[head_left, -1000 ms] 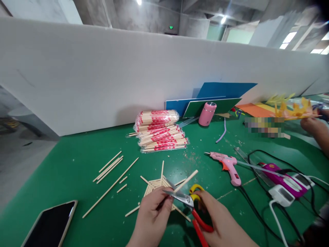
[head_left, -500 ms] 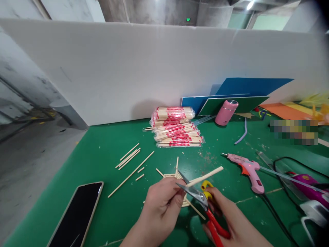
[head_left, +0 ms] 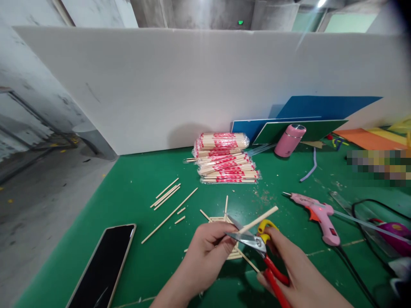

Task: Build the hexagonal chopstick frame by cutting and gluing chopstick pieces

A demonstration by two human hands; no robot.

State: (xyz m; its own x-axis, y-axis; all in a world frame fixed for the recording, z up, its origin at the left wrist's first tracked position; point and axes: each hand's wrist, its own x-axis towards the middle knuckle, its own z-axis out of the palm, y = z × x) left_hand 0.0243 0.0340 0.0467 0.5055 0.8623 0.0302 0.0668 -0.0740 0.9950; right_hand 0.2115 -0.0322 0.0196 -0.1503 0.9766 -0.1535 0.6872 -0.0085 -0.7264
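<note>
My left hand (head_left: 213, 248) pinches a pale wooden stick (head_left: 260, 219), whose free end points up to the right. In my right hand (head_left: 289, 265) is a pair of scissors (head_left: 252, 242) with red handles and yellow parts; the parted blades lie around the stick close to my left fingertips. Beneath my hands on the table sits a flat frame of short sticks (head_left: 233, 256), partly hidden by my left hand. Loose cut sticks (head_left: 167, 196) and one longer stick (head_left: 170, 216) lie to the left, beside two short offcuts (head_left: 180, 220).
Bagged chopsticks (head_left: 226, 164) are piled at the back of the green table (head_left: 135, 192). A phone (head_left: 102, 265) lies front left. To the right are a pink glue gun (head_left: 317, 214) with its cord, a pink bottle (head_left: 290, 140) and coloured boards (head_left: 330, 107).
The view has shifted slightly, so everything appears a little further right. The scissor blades are still around the stick, and both hands keep their hold.
</note>
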